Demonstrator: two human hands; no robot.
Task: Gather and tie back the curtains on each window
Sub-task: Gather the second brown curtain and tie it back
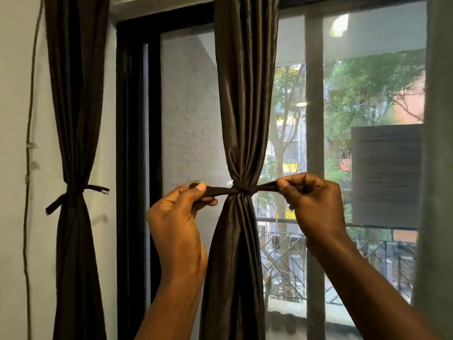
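A dark brown satin curtain hangs in front of the window, gathered into a narrow waist at mid height. A matching brown tie band is wrapped around that waist and crossed into a knot. My left hand pinches the band's left end, and my right hand grips its right end; both ends are stretched out sideways and taut. A second brown curtain at the left hangs against the wall, cinched by its own tie with loose ends sticking out.
A black window frame stands between the two curtains. A thin cable runs down the white wall at the far left. Behind the screened glass are a balcony railing and trees. A grey-green curtain edge borders the right.
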